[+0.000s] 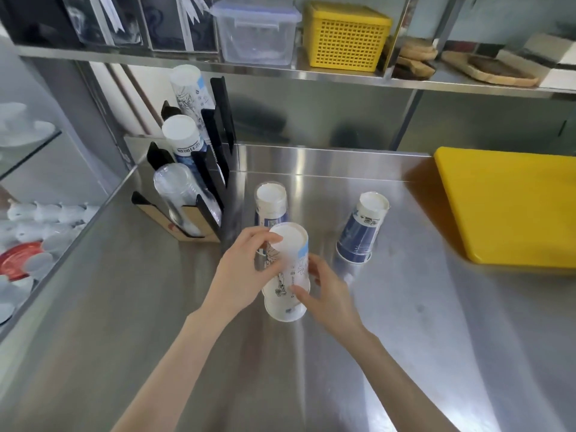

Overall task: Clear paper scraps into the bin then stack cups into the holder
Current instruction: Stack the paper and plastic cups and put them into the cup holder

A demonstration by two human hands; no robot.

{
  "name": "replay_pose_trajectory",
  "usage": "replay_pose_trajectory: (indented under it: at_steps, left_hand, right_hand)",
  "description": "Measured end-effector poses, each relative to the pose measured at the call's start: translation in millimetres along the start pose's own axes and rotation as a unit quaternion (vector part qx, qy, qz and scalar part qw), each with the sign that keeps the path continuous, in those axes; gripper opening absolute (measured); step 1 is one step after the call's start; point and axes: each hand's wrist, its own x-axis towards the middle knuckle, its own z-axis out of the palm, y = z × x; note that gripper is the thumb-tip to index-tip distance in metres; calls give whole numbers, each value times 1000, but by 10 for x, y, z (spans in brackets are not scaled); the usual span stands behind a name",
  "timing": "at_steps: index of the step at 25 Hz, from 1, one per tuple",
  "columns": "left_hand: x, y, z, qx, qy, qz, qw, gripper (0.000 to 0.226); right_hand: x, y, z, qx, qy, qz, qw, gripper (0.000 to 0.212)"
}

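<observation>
Hands: I see left hand (246, 269) and right hand (327, 294) with fingers curled, gripping an inverted white cup stack (285, 275) above the counter (405, 322), near the holder (199, 182).

Legible text is minimal. The white cup stack (286, 272), held between the left hand (246, 269) and the right hand (327, 294), carries small printed marks resembling "88"; its remaining print is too blurred to read. The cup stack in the holder (184, 141), beyond the left hand, bears an unreadable printed band.
</observation>
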Motion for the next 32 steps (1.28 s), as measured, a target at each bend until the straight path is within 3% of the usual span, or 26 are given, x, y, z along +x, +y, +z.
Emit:
replay_pose_trajectory:
  at_steps: [11, 17, 22, 29, 32]
  left_hand:
    - [-240, -430, 144, 17, 0, -73, 997, 49]
    - [-96, -414, 6, -12, -33, -93, 995, 51]
    - [243, -439, -69, -86, 3, -143, 986, 29]
    - [807, -809, 42, -24, -71, -205, 976, 59]
    - [1013, -876, 127, -23, -69, -195, 978, 67]
  right_hand:
    - [35, 322, 429, -4, -49, 51, 997, 53]
    - [135, 161, 176, -7, -144, 39, 989, 59]
    - [496, -51, -114, 40, -72, 46, 996, 48]
    - [1254, -83, -2, -39, -61, 29, 997, 60]
    - [1467, -65, 113, -39, -58, 17, 997, 62]
